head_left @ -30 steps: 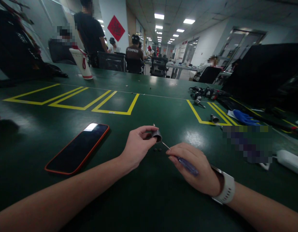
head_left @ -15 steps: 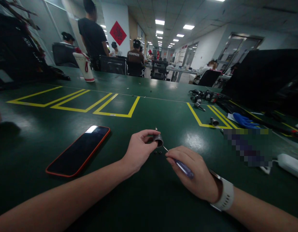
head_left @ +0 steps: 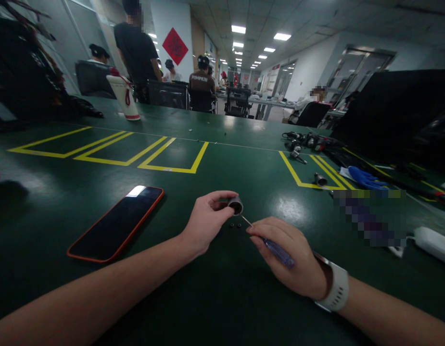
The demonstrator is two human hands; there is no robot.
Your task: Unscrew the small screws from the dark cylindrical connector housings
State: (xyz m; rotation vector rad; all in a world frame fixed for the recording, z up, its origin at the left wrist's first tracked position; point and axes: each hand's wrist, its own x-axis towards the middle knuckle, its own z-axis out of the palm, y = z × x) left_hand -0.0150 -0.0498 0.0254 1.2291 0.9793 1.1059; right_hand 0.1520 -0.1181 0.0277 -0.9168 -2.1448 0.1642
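Observation:
Between the thumb and fingers of my left hand (head_left: 208,216) is a small grey metal cup-shaped part (head_left: 236,205), its dark round opening turned toward me. My right hand (head_left: 287,252) grips a screwdriver (head_left: 279,252) with a translucent purple handle. Its thin shaft points up and left, and the tip is at the lower rim of the metal part; whether it goes inside I cannot tell. Two tiny dark ring-like pieces (head_left: 235,225) lie on the green table (head_left: 215,298) just below the part.
An orange-cased phone (head_left: 117,223) lies left of my left arm. Yellow tape outlines (head_left: 168,169) mark the table. At right are another metal part (head_left: 320,179), dark tools (head_left: 298,144), a blue glove (head_left: 364,178) and a white device (head_left: 433,245). A white cup (head_left: 126,98) stands far left.
The metal part has tilted so its opening faces me more, and the thin piece that stuck up behind it is out of sight. The screwdriver handle has shifted slightly down and right.

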